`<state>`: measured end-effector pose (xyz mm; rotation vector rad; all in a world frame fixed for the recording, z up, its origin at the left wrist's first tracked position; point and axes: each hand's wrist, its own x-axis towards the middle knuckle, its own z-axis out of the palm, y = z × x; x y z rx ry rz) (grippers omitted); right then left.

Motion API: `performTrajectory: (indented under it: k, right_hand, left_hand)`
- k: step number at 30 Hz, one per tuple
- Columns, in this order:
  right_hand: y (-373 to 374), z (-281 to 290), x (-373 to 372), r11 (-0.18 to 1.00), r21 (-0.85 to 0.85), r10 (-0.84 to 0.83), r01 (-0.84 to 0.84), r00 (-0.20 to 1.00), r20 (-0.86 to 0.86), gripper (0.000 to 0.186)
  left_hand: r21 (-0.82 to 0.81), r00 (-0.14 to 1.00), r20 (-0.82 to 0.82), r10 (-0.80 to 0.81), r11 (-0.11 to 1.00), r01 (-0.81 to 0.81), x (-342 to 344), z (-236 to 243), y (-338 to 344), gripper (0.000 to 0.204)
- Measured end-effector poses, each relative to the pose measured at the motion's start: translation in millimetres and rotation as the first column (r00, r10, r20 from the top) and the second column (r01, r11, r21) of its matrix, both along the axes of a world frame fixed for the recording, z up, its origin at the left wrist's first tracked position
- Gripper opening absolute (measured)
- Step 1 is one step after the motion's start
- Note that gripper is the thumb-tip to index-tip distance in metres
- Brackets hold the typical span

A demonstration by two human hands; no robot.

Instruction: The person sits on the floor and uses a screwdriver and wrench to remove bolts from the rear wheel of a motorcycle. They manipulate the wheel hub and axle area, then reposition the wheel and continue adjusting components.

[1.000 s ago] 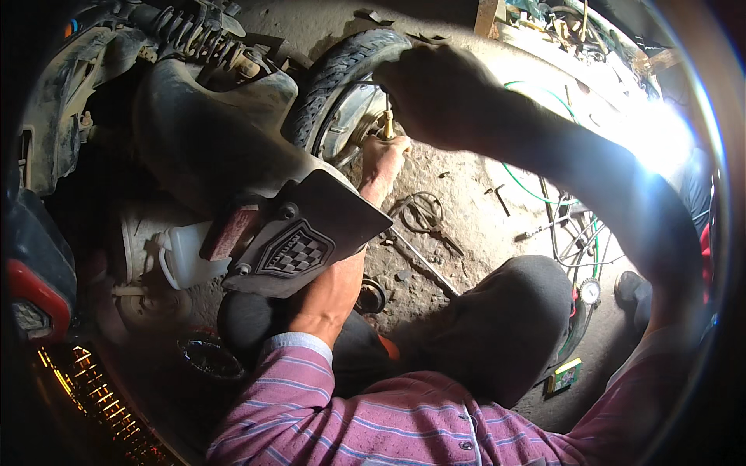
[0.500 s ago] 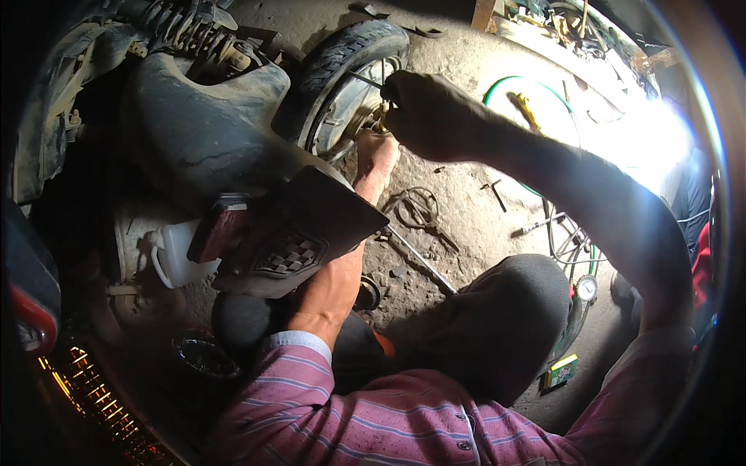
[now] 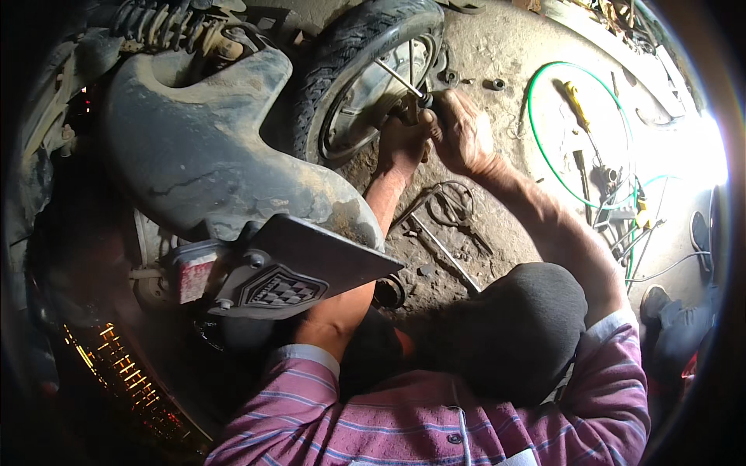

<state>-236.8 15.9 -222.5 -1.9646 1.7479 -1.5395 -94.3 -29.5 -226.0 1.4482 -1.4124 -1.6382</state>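
Observation:
A motorcycle wheel [image 3: 311,97] with a treaded black tyre stands ahead of me, its metal hub [image 3: 361,105] facing right. Beside the hub, my left hand [image 3: 402,146] is closed, with its fingers curled around something mostly hidden. My right hand [image 3: 464,133] meets it from the right, thumb and fingers closed at the dark end of a slim metal rod [image 3: 400,79]. That rod slants up and left across the wheel. Over my left forearm hangs a dusty dark mudguard [image 3: 202,147] with a dark flap [image 3: 311,268] bearing a checkered emblem.
On the ground to the right lie a green hose [image 3: 536,128], a yellow-handled screwdriver [image 3: 576,105] and several tools. A coiled cable [image 3: 451,206] and a metal bar [image 3: 447,252] lie nearer my knee [image 3: 536,326]. A red reflector [image 3: 196,276] sits by the flap. Another person's shoe [image 3: 655,301] shows at right.
My right hand has come down and right, beside my left hand, and its wrist has turned. The rod's dark end now shows. The whole view has shifted as my head moved.

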Motion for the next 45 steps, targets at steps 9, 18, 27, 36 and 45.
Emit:
performTrajectory:
  k: [9,18,27,36,45]
  right_hand:
    - [-57.9,-16.7,-82.6,0.941,0.012,0.329,-0.339,0.903,-0.277,0.031]
    - [-9.8,14.4,-56.8,0.875,0.391,0.332,-0.284,0.942,-0.058,0.019]
    - [-28.4,11.0,-131.5,0.913,0.181,0.406,-0.365,0.853,-0.328,0.028]
    - [11.7,-7.1,-49.6,0.955,0.156,0.242,-0.25,0.968,0.074,0.026]
    - [53.9,36.7,10.4,0.798,0.08,0.264,-0.598,0.465,0.845,0.03]
  left_hand:
    - [0.154,0.997,-0.029,0.069,0.986,-0.064,-2.8,-1.2,-1.2,0.016]
    - [0.157,0.996,-0.065,0.056,0.987,-0.045,-7.3,1.6,-0.1,0.014]
    - [0.066,0.978,-0.205,-0.037,0.996,0.051,-8.0,-4.6,16.6,0.014]
    - [0.199,0.987,-0.163,0.005,0.98,0.027,2.6,1.2,3.9,0.014]
    - [0.018,0.882,-0.422,-0.21,0.971,0.239,20.5,-12.0,-10.8,0.024]
